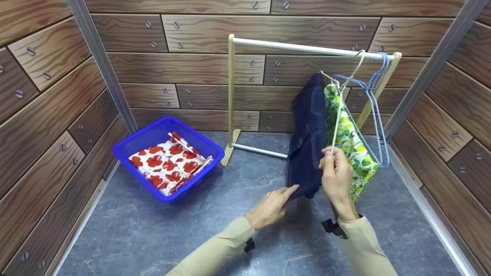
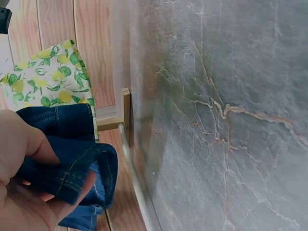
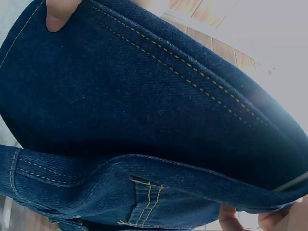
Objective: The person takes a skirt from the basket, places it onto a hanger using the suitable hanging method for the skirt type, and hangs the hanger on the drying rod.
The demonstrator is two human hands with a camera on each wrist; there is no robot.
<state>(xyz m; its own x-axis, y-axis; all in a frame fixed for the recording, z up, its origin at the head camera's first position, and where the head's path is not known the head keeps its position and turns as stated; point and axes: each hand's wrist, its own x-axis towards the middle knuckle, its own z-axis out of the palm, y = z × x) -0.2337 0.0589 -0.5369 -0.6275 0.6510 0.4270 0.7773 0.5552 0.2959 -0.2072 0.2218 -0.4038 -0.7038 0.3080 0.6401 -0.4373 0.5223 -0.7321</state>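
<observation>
We see the left hand (image 2: 12, 154) pinching the denim garment (image 2: 91, 154), with the lemon-print cloth (image 2: 50, 77) just beyond that garment.

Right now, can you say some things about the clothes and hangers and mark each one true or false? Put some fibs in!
1. The basket is blue. True.
2. Blue hangers hang from the rack. True.
3. The red-flowered cloth is outside the basket. False: the red-flowered cloth lies inside the basket.
4. The left-hand grip pinches the denim garment. True.
5. In the head view, the lemon-print cloth is left of the denim garment. False: it is on the right.
</observation>
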